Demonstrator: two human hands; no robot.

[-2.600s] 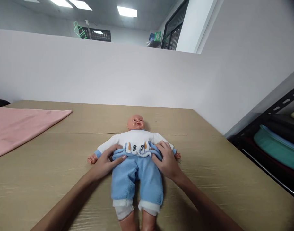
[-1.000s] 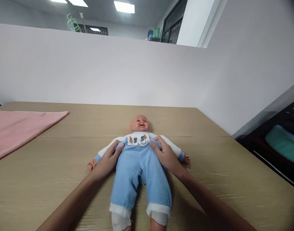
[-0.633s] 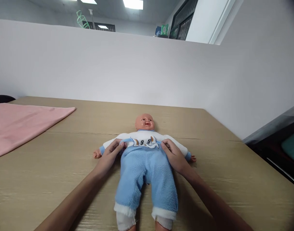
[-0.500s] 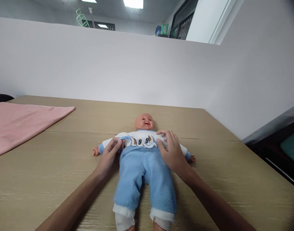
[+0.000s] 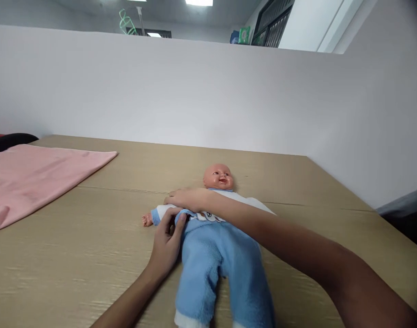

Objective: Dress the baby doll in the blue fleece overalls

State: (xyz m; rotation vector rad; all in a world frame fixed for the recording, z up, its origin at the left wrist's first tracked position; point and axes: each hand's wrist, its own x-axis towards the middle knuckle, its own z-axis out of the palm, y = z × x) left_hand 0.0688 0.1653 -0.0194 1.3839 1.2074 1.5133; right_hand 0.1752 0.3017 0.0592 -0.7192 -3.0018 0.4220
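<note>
Item: 1 baby doll (image 5: 218, 224) with a bald, glossy, flesh-toned head, lying on its back, head away from the person; its lower legs run out of view. On the doll: 1 white long-sleeved top (image 5: 241, 198) with blue cuffs, and 1 pair of light-blue plush trousers (image 5: 222, 248) with white hems.

Person's left hand (image 5: 167, 239): at the doll's waist, on the person's left; thumb and fingers closed on the trousers' upper edge.

Person's right hand (image 5: 191, 199): over the doll's chest, just above the left, its forearm crossing the doll; fingertips partly hidden, grip cannot be told.

Surroundings: 1 tan flat-topped table (image 5: 92, 255), beneath the doll; 1 pink soft cloth (image 5: 41, 177), spread left of the doll, well apart; 1 plain white wall (image 5: 177, 91), beyond the doll's head.
</note>
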